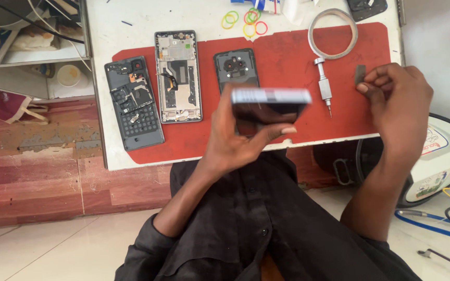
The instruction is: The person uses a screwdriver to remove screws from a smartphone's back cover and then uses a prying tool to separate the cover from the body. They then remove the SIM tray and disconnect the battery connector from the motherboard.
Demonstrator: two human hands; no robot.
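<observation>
At the far left of the frame I am seeing a shelf (37, 52) holding clutter and cables. Just right of it the white table (131, 26) is carrying a red mat (287, 57). On the mat's left end a dark back shell (134, 104) is lying flat with its inner side up, and just beside it a grey phone frame (177, 76) is lying open, its parts showing. Next along, a dark cover (235, 68) with camera holes is lying partly behind my left hand (235, 140). That hand is raised in the middle of the frame and is gripping a phone (269, 104), held edge-on above the mat's lower edge, thumb on the near side and fingers wrapped under it. Above, near the top edge, coloured rubber bands (246, 21) are lying on the white table. Further right a tape roll (333, 33) is sitting at the mat's upper edge, with a small screwdriver (324, 86) lying just below it. At the right of the frame my right hand (399, 106) is pinching a small grey strip (360, 74) between thumb and fingertips, over the mat's right end
</observation>
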